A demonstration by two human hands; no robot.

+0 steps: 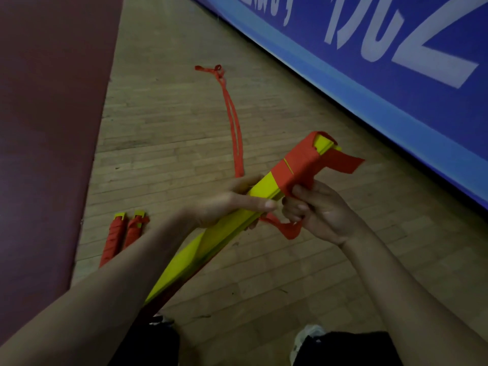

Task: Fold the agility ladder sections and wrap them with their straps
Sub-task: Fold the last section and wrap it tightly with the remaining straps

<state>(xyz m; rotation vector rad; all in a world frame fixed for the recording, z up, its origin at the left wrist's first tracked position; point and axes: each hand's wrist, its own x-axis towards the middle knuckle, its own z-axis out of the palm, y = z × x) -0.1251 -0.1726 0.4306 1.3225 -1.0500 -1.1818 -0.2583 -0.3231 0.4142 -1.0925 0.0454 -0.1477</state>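
While the folded bundle of yellow ladder rungs is held above the wooden floor, its long axis runs from near left to far right, and its far end is bound in turns of red strap. The bundle is clasped at mid-length by the left hand, whose fingers are curled round it from the left. Just beside it on the right, a slack loop of the strap is pinched by the right hand — that grip is closed just under the wrapped part. The bare yellow length lies nearward from it, so the next turn would probably be laid toward the person, along the axis. A loose strap tail trails over the floor beyond. Two wrapped bundles lie at the near left.
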